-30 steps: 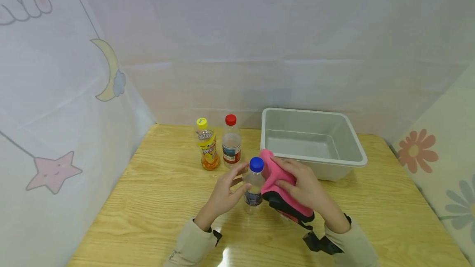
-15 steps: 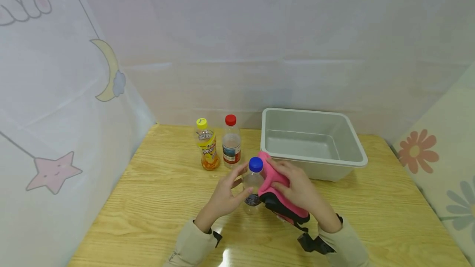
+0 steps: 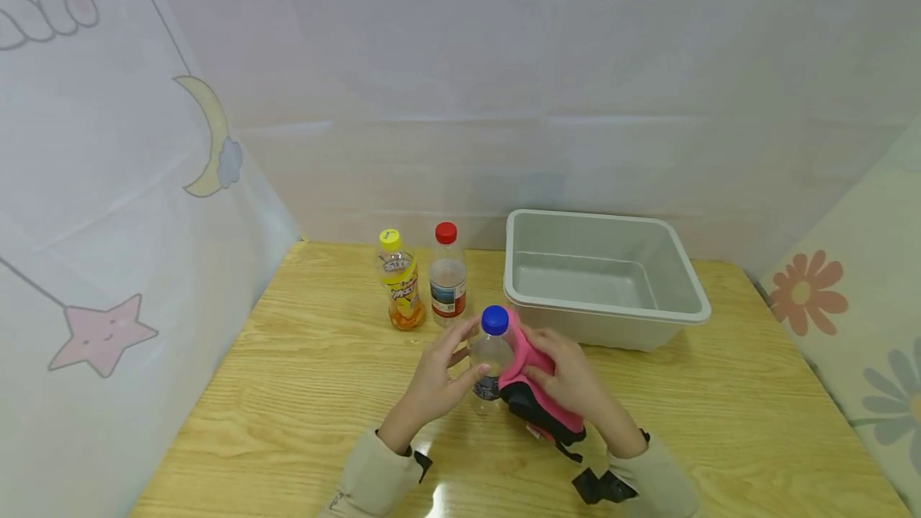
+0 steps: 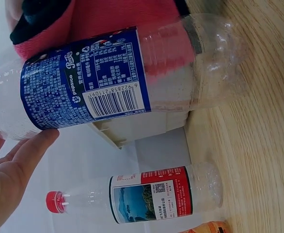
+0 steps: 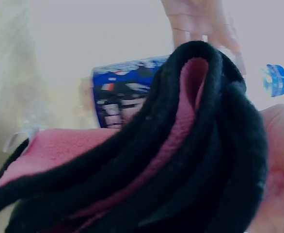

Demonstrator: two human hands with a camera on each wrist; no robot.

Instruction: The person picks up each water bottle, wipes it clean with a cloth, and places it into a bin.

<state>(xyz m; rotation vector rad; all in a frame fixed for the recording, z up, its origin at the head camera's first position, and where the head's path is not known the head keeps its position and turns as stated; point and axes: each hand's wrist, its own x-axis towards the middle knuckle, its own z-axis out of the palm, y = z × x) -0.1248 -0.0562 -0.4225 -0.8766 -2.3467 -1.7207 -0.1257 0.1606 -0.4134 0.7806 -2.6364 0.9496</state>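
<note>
A clear plastic bottle [image 3: 492,354] with a blue cap and a blue label stands upright on the table. My left hand [image 3: 434,378] holds it from the left, thumb and fingers curled about its upper part. In the left wrist view the bottle's label [image 4: 84,82] is seen close up, and its lower end meets the wood. My right hand [image 3: 574,380] grips a folded pink cloth [image 3: 556,412] with black edging and presses it against the bottle's right side. Seen from the right wrist, the bunched cloth [image 5: 181,145] hides part of the bottle.
Behind the left hand stand a yellow-capped bottle [image 3: 404,294] with orange at its base and a red-capped bottle [image 3: 448,294]. A grey plastic tub [image 3: 604,306] sits at the back right of the wooden table [image 3: 288,390]. A pale curtain [image 3: 403,86] hangs behind.
My right hand has slid leftward and slightly down with the cloth, which now overlaps the bottle's side more. The left hand and the bottle have hardly moved.
</note>
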